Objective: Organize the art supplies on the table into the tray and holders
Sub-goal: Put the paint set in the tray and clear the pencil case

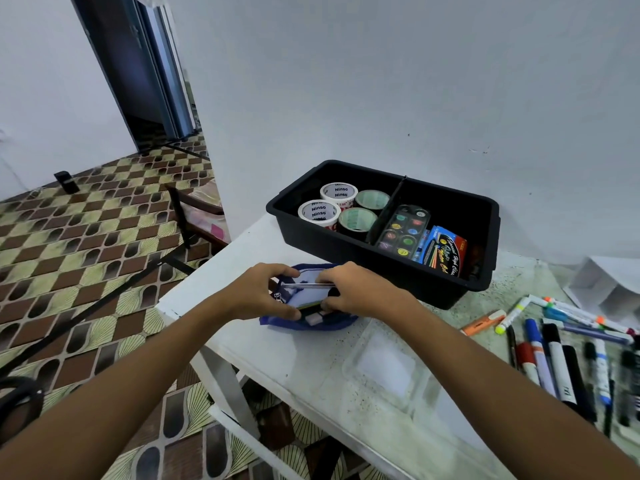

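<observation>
Near the table's front left corner, both hands work at a blue pouch whose mouth is held apart: the left hand curls its fingers over the near and far edges, while the right hand pinches a thin silvery pen lying across the opening. What else sits inside the pouch is mostly hidden; only two small pale blocks show. Behind it, the black tray holds four tape rolls in its left compartment, two of them white and printed "Ninso". Its right compartment holds one paint palette and a blue packet whose script is unreadable. Loose markers lie at right, partly cut off, beside a clear lidded box.
</observation>
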The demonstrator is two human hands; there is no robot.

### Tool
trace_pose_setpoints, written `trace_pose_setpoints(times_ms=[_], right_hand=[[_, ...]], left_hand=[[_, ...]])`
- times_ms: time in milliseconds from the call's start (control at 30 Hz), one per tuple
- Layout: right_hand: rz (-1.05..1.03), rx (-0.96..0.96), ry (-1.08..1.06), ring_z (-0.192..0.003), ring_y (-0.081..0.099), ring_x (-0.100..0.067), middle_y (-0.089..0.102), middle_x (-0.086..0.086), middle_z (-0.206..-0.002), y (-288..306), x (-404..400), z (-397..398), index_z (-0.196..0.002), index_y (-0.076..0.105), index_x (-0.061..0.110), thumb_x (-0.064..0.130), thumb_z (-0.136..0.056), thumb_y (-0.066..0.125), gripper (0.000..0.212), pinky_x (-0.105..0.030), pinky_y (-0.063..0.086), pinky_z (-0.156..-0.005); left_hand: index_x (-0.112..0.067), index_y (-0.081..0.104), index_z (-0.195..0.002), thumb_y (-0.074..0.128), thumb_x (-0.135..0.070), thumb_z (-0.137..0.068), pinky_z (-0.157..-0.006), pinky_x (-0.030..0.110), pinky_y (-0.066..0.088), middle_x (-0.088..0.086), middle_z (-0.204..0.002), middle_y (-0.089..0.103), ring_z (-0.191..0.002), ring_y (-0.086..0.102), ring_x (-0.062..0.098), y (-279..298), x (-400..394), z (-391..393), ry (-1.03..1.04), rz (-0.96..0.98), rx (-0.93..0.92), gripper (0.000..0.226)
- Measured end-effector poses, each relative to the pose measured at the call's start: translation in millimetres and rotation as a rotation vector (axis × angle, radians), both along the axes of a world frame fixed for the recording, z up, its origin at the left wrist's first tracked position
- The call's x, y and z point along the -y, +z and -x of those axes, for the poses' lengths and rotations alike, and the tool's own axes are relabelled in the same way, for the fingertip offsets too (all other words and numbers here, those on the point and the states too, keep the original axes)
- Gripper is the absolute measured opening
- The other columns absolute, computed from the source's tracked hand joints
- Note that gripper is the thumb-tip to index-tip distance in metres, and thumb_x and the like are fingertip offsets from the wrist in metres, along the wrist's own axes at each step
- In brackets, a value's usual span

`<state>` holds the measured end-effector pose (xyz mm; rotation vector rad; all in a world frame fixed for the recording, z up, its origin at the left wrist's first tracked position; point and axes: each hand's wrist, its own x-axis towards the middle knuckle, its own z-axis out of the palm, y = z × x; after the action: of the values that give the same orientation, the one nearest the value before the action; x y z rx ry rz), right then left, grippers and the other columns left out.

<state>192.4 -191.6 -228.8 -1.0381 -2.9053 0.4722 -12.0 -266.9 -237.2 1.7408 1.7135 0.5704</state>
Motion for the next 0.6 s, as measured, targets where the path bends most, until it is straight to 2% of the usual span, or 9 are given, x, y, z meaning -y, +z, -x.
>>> trace_pose_setpoints(times_ms=[67, 133, 233, 333, 400, 433, 500, 533, 600], right_hand=[[-0.049, -0.156, 0.077, -0.092, 0.059, -0.021, 0.065, -0.003, -0.104, 4, 8, -9, -0.112, 0.064, 0.017, 0.032, -0.086, 0.066, 0.03, -0.037, 0.049, -0.076], [-0.118, -0.278, 0.107, -0.098, 0.057, -0.019, 0.066, -0.001, -0.106, 8, 11, -20, -0.113, 0.066, 0.015, 0.032, -0.085, 0.069, 0.033, -0.035, 0.047, -0.081], [-0.227, -0.23, 0.116, -0.105, 0.054, -0.019, 0.065, 0.0, -0.109, 6, 11, -35, -0.115, 0.067, 0.016, 0.03, -0.085, 0.068, 0.033, -0.037, 0.043, -0.088], [-0.381, -0.286, 0.072, -0.102, 0.05, -0.021, 0.058, -0.002, -0.109, -4, 11, -46, -0.119, 0.063, 0.017, 0.031, -0.079, 0.066, 0.043, -0.041, 0.044, -0.084], [-0.341, -0.271, -0.002, -0.117, 0.04, -0.019, 0.046, -0.001, -0.127, -6, 11, -52, -0.14, 0.046, 0.021, 0.041, -0.077, 0.066, 0.069, -0.041, 0.038, -0.097], [-0.286, -0.207, -0.02, -0.125, 0.034, -0.017, 0.039, 0.001, -0.137, -6, 9, -55, -0.148, 0.031, 0.024, 0.044, -0.077, 0.067, 0.082, -0.04, 0.032, -0.103], [-0.154, -0.035, -0.042, -0.13, 0.028, -0.016, 0.03, 0.004, -0.146, -6, 8, -58, -0.154, 0.007, 0.028, 0.047, -0.077, 0.07, 0.102, -0.038, 0.024, -0.109], [-0.09, 0.008, -0.047, -0.129, 0.03, -0.016, 0.031, 0.004, -0.147, -6, 8, -59, -0.154, 0.002, 0.029, 0.048, -0.076, 0.071, 0.106, -0.039, 0.024, -0.11], [0.0, 0.023, -0.065, -0.127, 0.034, -0.015, 0.036, 0.006, -0.145, -6, 9, -58, -0.154, 0.003, 0.03, 0.048, -0.075, 0.072, 0.107, -0.039, 0.027, -0.11]], left_hand=[[-0.021, 0.05, -0.132, 0.089, -0.026, -0.064, -0.074, 0.015, 0.054, -0.005, -0.122, 0.052, -0.104, 0.056, 0.015, 0, 4, 0, -0.004, 0.0, -0.011, 0.078], [-0.021, 0.049, -0.133, 0.089, -0.024, -0.065, -0.072, 0.011, 0.052, -0.008, -0.121, 0.051, -0.105, 0.053, 0.012, -1, 7, 1, -0.018, -0.026, -0.053, 0.079], [-0.021, 0.048, -0.135, 0.087, -0.022, -0.068, -0.071, 0.005, 0.048, -0.01, -0.12, 0.05, -0.102, 0.051, 0.009, -5, 12, 3, -0.036, -0.085, -0.105, 0.077], [-0.025, 0.048, -0.131, 0.085, -0.019, -0.071, -0.071, 0.005, 0.047, -0.006, -0.123, 0.054, -0.101, 0.053, 0.009, -10, 15, 4, -0.047, -0.146, -0.141, 0.07], [-0.032, 0.044, -0.128, 0.083, -0.017, -0.073, -0.073, 0.008, 0.049, -0.005, -0.121, 0.056, -0.1, 0.057, 0.012, -13, 17, 3, -0.051, -0.19, -0.114, 0.069], [-0.034, 0.04, -0.129, 0.082, -0.016, -0.074, -0.076, 0.01, 0.05, -0.006, -0.121, 0.057, -0.1, 0.059, 0.014, -14, 18, 3, -0.051, -0.204, -0.087, 0.071], [-0.032, 0.033, -0.138, 0.08, -0.015, -0.077, -0.079, 0.01, 0.05, -0.007, -0.121, 0.058, -0.103, 0.062, 0.015, -17, 21, 2, -0.043, -0.23, -0.064, 0.079], [-0.029, 0.032, -0.142, 0.079, -0.015, -0.078, -0.081, 0.008, 0.047, -0.006, -0.122, 0.059, -0.105, 0.062, 0.014, -20, 23, 2, -0.035, -0.249, -0.08, 0.081], [-0.021, 0.039, -0.142, 0.076, -0.014, -0.081, -0.083, 0.006, 0.042, -0.001, -0.124, 0.063, -0.104, 0.062, 0.015, -27, 25, 3, -0.015, -0.313, -0.141, 0.072]])
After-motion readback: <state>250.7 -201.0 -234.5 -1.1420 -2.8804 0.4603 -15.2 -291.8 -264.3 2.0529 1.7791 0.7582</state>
